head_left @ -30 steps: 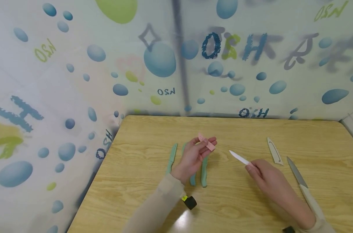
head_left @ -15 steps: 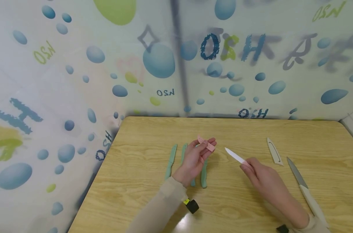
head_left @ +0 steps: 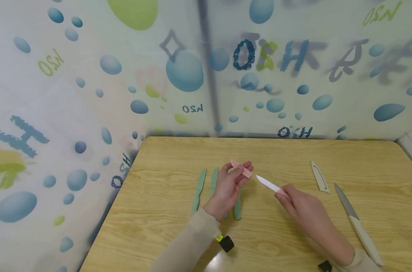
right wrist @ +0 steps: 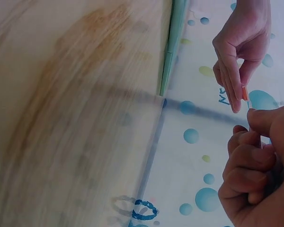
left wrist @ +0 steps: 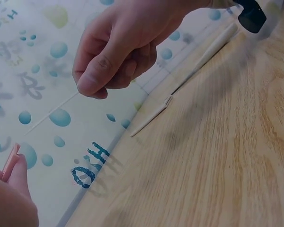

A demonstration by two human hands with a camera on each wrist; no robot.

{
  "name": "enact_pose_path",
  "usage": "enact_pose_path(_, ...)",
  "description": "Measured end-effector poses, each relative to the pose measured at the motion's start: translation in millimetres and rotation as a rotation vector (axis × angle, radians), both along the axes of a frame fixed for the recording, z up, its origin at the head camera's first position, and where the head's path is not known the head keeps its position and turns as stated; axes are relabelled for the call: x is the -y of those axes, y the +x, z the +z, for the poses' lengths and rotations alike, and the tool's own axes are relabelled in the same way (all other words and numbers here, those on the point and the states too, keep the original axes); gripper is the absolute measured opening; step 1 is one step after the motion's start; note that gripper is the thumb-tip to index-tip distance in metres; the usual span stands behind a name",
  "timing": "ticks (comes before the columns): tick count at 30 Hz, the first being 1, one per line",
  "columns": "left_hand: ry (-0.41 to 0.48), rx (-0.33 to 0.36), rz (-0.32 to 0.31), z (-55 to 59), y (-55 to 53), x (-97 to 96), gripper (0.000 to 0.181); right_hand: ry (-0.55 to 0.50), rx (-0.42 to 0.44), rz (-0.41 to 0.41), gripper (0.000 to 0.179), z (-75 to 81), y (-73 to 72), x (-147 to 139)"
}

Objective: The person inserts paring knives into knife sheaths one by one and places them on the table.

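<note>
My left hand (head_left: 228,189) pinches a pink knife sheath (head_left: 246,172) between thumb and fingers, above the table. In my right hand (head_left: 304,207) is a small knife with a pale blade (head_left: 268,183), gripped by its handle, which the fingers mostly hide. The blade tip points left and stands just short of the sheath's near end. In the left wrist view the thin blade (left wrist: 52,113) reaches from the right hand (left wrist: 118,56) toward the sheath (left wrist: 12,161). Below my left hand lie green sheathed knives (head_left: 198,190), partly covered by the hand and wrist.
To the right on the wooden table (head_left: 277,241) lies a larger knife with a grey blade and cream handle (head_left: 364,236). A cream sheath (head_left: 319,177) rests beside it. A patterned curtain (head_left: 192,75) hangs behind the table's back edge.
My right hand has moved left with the knife, bringing its tip close to the sheath. The left hand has stayed nearly in place, still pinching the sheath.
</note>
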State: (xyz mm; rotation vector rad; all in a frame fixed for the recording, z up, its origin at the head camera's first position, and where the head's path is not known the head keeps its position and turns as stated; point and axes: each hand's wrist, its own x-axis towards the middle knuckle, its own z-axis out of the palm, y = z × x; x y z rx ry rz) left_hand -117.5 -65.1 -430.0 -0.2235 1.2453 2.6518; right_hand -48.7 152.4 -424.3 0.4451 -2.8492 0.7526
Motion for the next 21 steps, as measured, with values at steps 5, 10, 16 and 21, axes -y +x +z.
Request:
enact_pose_path(5, -0.014, -0.03, 0.019, -2.3, 0.3, -1.8, 0.034, 0.022, 0.017, -0.003, 0.018, -1.0, -1.3, 3.3)
enact_pose_path(10, -0.019, -0.052, 0.018, -4.1, 0.6, -3.0, 0.039, 0.018, -0.017, 0.008, 0.017, -3.0, -1.7, 5.5)
enact_pose_path(16, -0.005, -0.026, 0.015, -2.1, 2.2, -3.8, 0.029, 0.018, -0.048, 0.021, 0.016, -7.5, -2.3, 7.0)
enact_pose_path(21, -0.012, -0.018, 0.025, -1.0, 3.8, -5.0, 0.023, 0.015, -0.087, 0.024, 0.016, -9.5, -2.4, 8.4)
